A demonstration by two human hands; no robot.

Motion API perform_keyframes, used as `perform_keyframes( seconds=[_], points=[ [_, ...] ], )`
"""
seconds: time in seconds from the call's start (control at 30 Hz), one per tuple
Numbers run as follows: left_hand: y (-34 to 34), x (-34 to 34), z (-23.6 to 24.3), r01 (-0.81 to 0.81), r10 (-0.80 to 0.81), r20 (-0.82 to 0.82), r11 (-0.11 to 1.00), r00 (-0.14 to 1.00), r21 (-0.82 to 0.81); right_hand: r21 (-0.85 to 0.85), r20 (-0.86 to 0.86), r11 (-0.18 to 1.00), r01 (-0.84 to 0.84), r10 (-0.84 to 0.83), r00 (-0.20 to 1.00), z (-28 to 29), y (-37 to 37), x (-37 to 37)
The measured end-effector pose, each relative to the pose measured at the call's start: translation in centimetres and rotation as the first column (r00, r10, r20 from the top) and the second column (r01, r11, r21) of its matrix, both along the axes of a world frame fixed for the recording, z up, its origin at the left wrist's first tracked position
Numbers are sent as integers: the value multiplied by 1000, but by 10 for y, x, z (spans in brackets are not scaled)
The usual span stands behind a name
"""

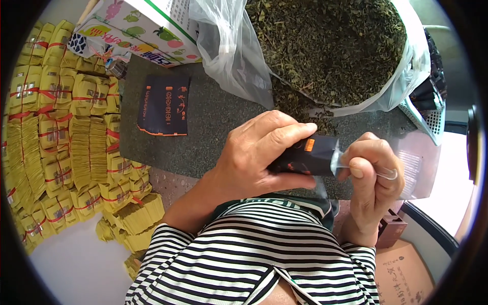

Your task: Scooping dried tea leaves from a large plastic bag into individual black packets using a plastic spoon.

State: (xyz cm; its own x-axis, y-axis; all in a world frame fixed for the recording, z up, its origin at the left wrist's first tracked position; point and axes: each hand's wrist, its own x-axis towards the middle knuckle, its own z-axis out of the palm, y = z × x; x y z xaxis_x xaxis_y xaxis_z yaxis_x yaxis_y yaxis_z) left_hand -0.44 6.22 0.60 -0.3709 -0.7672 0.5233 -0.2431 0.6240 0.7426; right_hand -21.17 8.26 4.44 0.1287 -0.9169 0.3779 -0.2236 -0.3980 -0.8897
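My left hand (254, 147) is wrapped round a dark box-shaped packet (317, 157) with small orange and red marks, held level above the table's front part. Clear plastic film (343, 161) sticks out of the packet's right end. My right hand (373, 173) is closed on that film, thumb and fingers pinching it, and a clear loop shows past the fingers. What lies inside the packet is hidden. Flat on the table to the left is a dark printed sheet (166, 107) with orange print and an orange edge. Loose dried leaves (330, 46) are heaped beyond my hands.
A large clear plastic bag (223, 51) surrounds the leaves on the dark speckled table (213, 109). A white fruit-patterned carton (137, 30) stands at the back left. Yellow bundles (56, 132) with red ties pile up at the left. A cardboard box (404, 269) sits lower right.
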Motion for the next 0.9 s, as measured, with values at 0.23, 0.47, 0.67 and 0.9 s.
perform_keyframes(
  seconds=[0.23,0.47,0.67,0.9],
  points=[
    [-8,7,2,-6,8,-84,1000,996,20,212,181,969,-124,86,980,7,-4,4],
    [-17,10,4,-34,30,-117,999,993,-30,222,23,975,-5,0,1000,25,-11,6],
    [-20,13,-1,-51,44,-127,997,991,-53,48,-234,998,-28,38,971,32,-21,12],
    [-21,16,0,-28,36,-194,999,980,47,25,-129,999,-45,48,990,33,-19,8]
  ],
)
